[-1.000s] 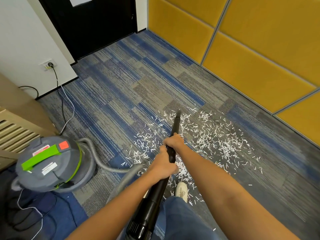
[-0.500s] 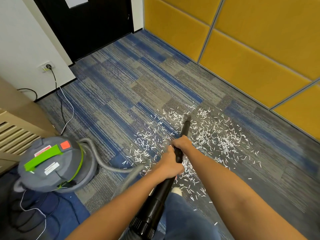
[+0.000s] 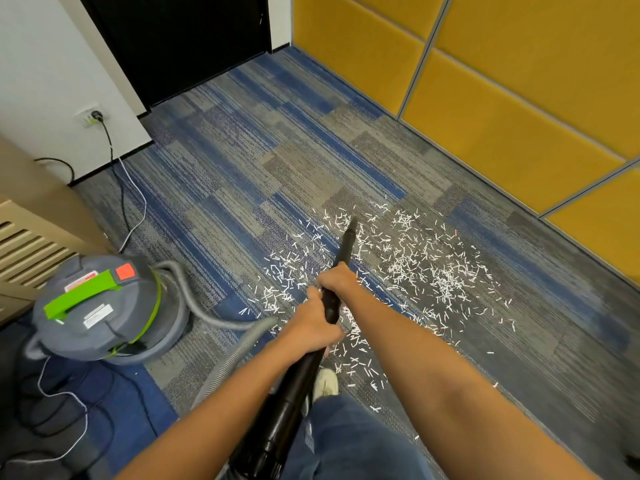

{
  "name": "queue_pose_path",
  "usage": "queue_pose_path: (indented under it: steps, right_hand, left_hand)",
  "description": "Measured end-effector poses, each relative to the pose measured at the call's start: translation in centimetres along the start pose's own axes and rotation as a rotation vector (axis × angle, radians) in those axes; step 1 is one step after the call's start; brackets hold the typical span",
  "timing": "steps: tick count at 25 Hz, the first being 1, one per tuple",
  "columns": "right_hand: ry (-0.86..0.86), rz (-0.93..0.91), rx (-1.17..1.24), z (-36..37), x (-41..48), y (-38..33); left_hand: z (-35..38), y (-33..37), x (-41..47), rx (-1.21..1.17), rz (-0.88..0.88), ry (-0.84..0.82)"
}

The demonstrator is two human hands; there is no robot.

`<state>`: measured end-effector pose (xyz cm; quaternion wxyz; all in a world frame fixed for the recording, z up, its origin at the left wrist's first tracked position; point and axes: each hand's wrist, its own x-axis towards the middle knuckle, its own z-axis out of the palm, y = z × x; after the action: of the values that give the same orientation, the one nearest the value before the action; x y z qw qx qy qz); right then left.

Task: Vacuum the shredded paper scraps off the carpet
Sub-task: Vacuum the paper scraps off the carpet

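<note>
Right hand: the right hand [image 3: 337, 277] is curled round the long black plastic vacuum wand [image 3: 347, 245], ahead of the other hand, at about one o'clock from it.
Left hand: the left hand [image 3: 313, 327] is wrapped tight round the same wand lower down, the two hands just apart.
Wand: it slants away from the person toward twelve o'clock, its narrow tip down among the scraps at the far edge of the spill.
Paper scraps: the short white shredded paper scraps [image 3: 426, 268] lie scattered on the blue and grey striped carpet [image 3: 242, 168], thickest at two o'clock from the hands, thinner at ten o'clock and close by the person's white shoe [image 3: 325, 382].
Vacuum body: the round grey canister vacuum with a bright green handle [image 3: 100, 306] stands at nine o'clock from the hands, well apart from the spill.
Hose: a grey ribbed hose [image 3: 228, 362] loops from the canister across the carpet toward the wand's near end.
Power: a black cord [image 3: 112, 150] hangs from the white wall socket [image 3: 91, 116] at ten o'clock.
Surroundings: yellow padded wall panels [image 3: 485, 98] run along the two o'clock side; a black door [image 3: 180, 39] closes off twelve o'clock.
</note>
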<state>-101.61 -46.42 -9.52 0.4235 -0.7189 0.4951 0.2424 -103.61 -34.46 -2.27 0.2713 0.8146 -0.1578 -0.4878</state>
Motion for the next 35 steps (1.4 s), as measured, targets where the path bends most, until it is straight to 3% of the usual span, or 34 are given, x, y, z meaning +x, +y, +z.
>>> queue_pose_path:
  steps: [11, 16, 24, 35]
  right_hand:
    - [-0.139, 0.016, 0.251, -0.6, -1.1, 3.6]
    - [-0.176, 0.029, 0.3, 0.6, -2.0, 2.8]
    - [-0.14, -0.044, -0.103, 6.5, -3.8, -2.3]
    - [-0.104, -0.069, -0.308, 7.9, -6.0, -2.4]
  left_hand:
    - [3.2, 1.8, -0.6, 0.312, -0.014, 0.061]
    - [1.7, 0.2, -0.9, 0.282, -0.004, 0.044]
    - [-3.1, -5.6, -3.2, 0.256, -0.016, 0.045]
    - [-2.9, -7.4, -4.8, 0.4, 0.052, 0.015]
